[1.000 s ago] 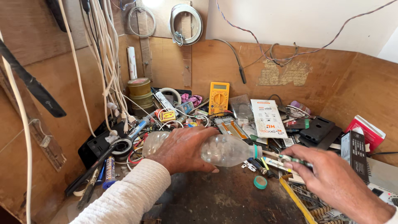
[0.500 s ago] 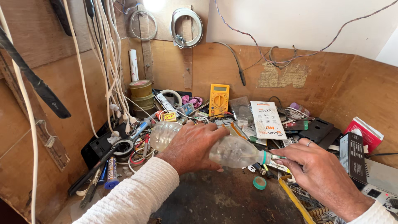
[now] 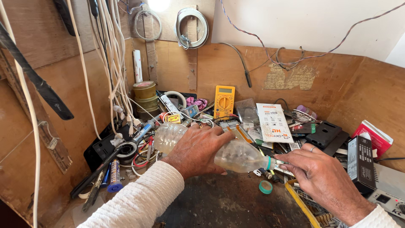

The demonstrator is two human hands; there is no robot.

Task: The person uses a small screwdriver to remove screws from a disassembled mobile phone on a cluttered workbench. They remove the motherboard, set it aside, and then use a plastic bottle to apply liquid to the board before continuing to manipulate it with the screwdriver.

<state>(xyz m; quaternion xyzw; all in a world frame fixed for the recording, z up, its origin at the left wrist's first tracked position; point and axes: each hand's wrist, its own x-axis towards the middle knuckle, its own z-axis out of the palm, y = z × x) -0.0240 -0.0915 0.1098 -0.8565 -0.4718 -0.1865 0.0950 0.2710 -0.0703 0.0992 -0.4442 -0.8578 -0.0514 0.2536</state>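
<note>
Clear bottle (image 3: 236, 154), clutter crowding left hand (image 3: 198, 150).

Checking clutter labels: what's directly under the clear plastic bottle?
The clear plastic bottle lies tilted in the left hand, neck toward the right hand. Below show the dark bench surface, a teal cap and small parts; the hand covers the rest.
</note>
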